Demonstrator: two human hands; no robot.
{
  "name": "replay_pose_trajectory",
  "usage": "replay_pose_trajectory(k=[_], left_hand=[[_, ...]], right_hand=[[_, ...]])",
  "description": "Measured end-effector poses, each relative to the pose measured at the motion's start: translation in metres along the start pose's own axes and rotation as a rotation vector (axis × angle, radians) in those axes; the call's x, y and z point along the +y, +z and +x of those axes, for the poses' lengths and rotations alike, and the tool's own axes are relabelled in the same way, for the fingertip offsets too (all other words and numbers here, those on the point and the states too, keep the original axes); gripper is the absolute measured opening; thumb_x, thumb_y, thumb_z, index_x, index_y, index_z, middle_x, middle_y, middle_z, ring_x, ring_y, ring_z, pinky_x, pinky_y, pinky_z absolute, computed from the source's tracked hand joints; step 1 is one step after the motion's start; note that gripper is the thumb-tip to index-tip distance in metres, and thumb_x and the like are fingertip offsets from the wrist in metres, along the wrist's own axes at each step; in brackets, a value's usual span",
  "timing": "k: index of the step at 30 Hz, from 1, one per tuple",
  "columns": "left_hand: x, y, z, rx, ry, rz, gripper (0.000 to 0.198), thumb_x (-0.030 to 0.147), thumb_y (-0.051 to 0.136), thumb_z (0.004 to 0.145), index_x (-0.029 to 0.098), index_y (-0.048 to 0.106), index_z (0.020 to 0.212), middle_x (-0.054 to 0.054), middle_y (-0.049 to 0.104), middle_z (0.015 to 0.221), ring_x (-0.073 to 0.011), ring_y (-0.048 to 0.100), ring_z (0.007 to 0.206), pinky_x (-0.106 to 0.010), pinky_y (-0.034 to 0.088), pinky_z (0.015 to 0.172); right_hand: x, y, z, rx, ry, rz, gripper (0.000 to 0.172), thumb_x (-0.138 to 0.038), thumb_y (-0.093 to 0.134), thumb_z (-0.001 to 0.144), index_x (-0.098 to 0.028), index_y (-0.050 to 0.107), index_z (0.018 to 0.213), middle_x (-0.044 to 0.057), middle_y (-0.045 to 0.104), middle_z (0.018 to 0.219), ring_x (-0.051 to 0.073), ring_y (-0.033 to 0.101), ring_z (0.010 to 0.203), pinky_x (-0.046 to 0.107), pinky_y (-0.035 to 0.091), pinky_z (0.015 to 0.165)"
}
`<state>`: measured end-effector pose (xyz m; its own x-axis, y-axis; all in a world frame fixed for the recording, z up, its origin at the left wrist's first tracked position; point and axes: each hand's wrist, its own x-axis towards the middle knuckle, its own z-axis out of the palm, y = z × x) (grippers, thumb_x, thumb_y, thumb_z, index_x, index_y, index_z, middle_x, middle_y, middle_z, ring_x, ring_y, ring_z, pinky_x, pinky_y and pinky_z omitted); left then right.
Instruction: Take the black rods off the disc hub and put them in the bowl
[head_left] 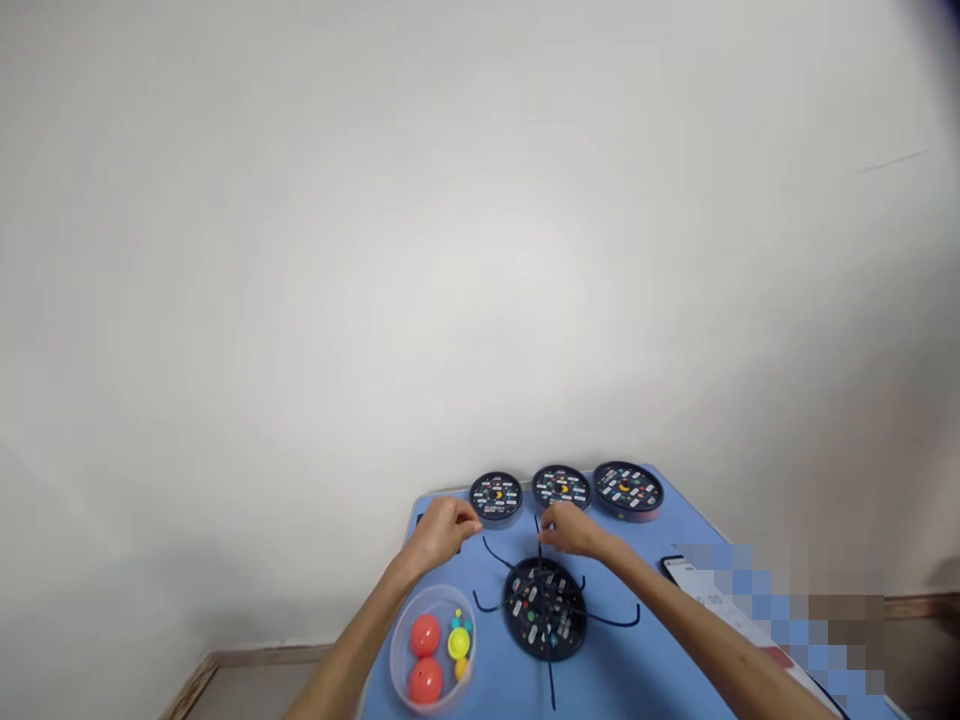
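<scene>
On a blue table [645,670] lies a black round disc [545,608] with coloured marks and several thin black arms sticking out of it. My left hand [442,530] is pinched shut at the table's far left, just in front of the small left disc [496,496]; I cannot tell what it holds. My right hand [571,530] is pinched on the top of a thin black arm [539,545] that rises from the black round disc, close to the middle disc [562,487]. A larger third disc [628,490] lies at the far right.
A clear round bowl [401,655] at the near left holds two red balls [425,657], a yellow piece [459,642] and small coloured bits. A phone [686,577] lies at the right beside a blurred patch. A white wall stands behind the table; floor shows at lower left.
</scene>
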<state>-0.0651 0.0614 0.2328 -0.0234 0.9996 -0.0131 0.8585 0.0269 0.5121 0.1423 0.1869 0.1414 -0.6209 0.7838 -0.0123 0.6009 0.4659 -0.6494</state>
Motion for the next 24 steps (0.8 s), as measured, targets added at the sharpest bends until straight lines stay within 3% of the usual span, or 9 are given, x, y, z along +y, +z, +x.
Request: replay_pose_trajectory(k=[5, 10, 15, 20, 24], left_hand=[[-0.045, 0.012, -0.055, -0.042, -0.038, -0.033, 0.02, 0.017, 0.049, 0.069, 0.016, 0.068, 0.067, 0.003, 0.056, 0.058, -0.013, 0.051, 0.06, -0.023, 0.037, 0.059], [-0.076, 0.041, -0.071, -0.055, -0.05, 0.051, 0.032, 0.011, 0.05, 0.064, 0.017, 0.073, 0.086, -0.002, 0.067, 0.08, -0.0166, 0.058, 0.075, -0.025, 0.041, 0.068], [-0.076, 0.05, -0.076, -0.013, -0.098, 0.164, 0.037, 0.01, 0.05, 0.065, 0.02, 0.07, 0.095, -0.004, 0.068, 0.097, -0.0191, 0.058, 0.093, -0.026, 0.041, 0.079], [-0.064, 0.055, -0.081, 0.113, -0.125, -0.039, 0.02, 0.027, 0.053, 0.073, 0.019, 0.068, 0.084, -0.003, 0.067, 0.086, -0.0185, 0.058, 0.079, -0.027, 0.043, 0.074], [-0.06, 0.078, -0.082, 0.214, -0.14, -0.26, 0.033, 0.05, 0.057, 0.074, 0.019, 0.067, 0.08, -0.002, 0.065, 0.075, -0.0177, 0.057, 0.068, -0.028, 0.044, 0.065]], right_hand=[[-0.012, -0.015, -0.02, 0.056, -0.028, -0.044, 0.02, -0.015, 0.056, 0.076, -0.014, 0.072, 0.065, 0.005, 0.068, 0.062, 0.015, 0.06, 0.061, 0.022, 0.038, 0.057], [-0.022, -0.03, -0.043, 0.102, -0.029, -0.074, 0.023, -0.014, 0.053, 0.077, -0.013, 0.073, 0.065, 0.004, 0.068, 0.062, 0.014, 0.058, 0.06, 0.022, 0.036, 0.057], [-0.017, -0.035, -0.058, 0.142, -0.062, -0.094, 0.022, -0.017, 0.055, 0.078, -0.014, 0.076, 0.072, 0.004, 0.069, 0.066, 0.014, 0.058, 0.061, 0.022, 0.034, 0.057], [-0.014, -0.039, -0.073, 0.158, -0.043, -0.083, 0.022, -0.018, 0.054, 0.078, -0.015, 0.075, 0.072, 0.003, 0.069, 0.065, 0.015, 0.058, 0.063, 0.022, 0.034, 0.057], [-0.012, -0.035, -0.083, 0.168, -0.04, -0.006, 0.024, -0.02, 0.052, 0.078, -0.015, 0.073, 0.071, 0.003, 0.068, 0.064, 0.014, 0.058, 0.06, 0.022, 0.034, 0.056]])
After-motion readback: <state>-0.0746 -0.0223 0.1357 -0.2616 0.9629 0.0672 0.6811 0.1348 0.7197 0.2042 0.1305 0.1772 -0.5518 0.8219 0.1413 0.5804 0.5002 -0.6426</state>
